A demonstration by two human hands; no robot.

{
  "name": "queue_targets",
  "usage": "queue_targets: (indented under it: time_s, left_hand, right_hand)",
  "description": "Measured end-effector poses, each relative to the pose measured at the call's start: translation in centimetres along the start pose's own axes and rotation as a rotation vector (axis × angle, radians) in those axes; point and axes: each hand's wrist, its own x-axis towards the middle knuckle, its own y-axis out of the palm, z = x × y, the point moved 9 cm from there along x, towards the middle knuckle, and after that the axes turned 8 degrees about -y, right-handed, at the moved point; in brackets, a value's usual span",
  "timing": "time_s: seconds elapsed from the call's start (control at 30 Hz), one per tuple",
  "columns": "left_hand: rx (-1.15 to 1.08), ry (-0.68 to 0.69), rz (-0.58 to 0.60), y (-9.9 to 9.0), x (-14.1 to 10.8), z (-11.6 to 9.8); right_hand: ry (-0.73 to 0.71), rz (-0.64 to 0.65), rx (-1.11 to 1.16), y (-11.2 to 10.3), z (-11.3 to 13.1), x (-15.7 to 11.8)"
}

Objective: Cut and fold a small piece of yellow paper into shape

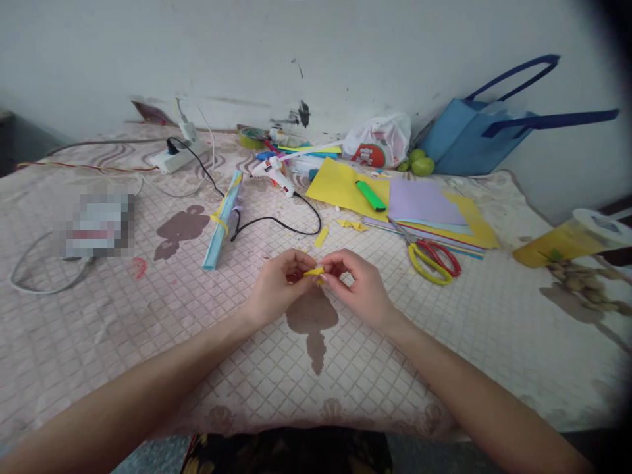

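Between my fingertips is a small piece of yellow paper (313,272), pinched from both sides above the tablecloth. My left hand (280,284) grips its left end with thumb and fingers. On the other end, my right hand (359,284) holds it in a similar pinch. Part of the paper is hidden behind the fingers. Just beyond my hands lie a short yellow strip (322,236) and some cut yellow paper pieces (351,225). Left of them a rolled light-blue paper tube (222,224) with yellow and purple strips rests on the cloth.
A white glue gun (276,175) lies behind, its black cord curving toward my hands. Scissors (428,258) sit to the right by stacked coloured paper (424,201) and a green marker (370,196). A power strip (172,157), blue bag (464,135) and tipped-looking drink cup (557,240) stand farther out.
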Motion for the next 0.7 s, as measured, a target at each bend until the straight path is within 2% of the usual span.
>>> queue_targets:
  time_s: [0.13,0.33,0.5,0.7]
  left_hand:
    - [0.048,0.041,-0.046,-0.3,-0.2,-0.3]
    - [0.025,0.027,-0.077,-0.7,-0.1,0.0]
    - [-0.120,-0.069,-0.067,-0.9,0.2,0.6]
    - [-0.226,-0.184,-0.017,-0.5,0.3,1.4]
  right_hand:
    - [-0.123,-0.027,-0.076,-0.3,1.1,0.0]
    - [-0.238,0.014,-0.165,0.0,1.9,-0.2]
    - [-0.296,0.024,-0.210,0.2,2.4,-0.2]
    - [-0.296,0.089,-0.237,1.1,2.2,-0.2]
